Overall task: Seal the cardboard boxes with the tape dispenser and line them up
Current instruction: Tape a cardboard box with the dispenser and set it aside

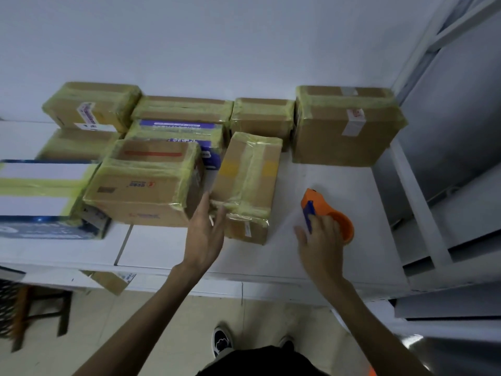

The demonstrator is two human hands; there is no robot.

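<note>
The left hand point(206, 234) is reaching with fingers straight and spread, holding nothing, fingertips at the near left corner of the small taped box point(248, 183), likely to push it square into the row. This box is lying on the white table point(162, 245) beside a larger box point(143, 185), its long axis running away from the person, far end skewed right. The right hand point(321, 245) is covering the orange tape dispenser point(315, 202), thumb splayed; a grip cannot be confirmed. The dispenser is resting right of the box, nose pointing away

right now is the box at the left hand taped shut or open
Taped shut: the box has yellowish tape along its top seam.
</note>
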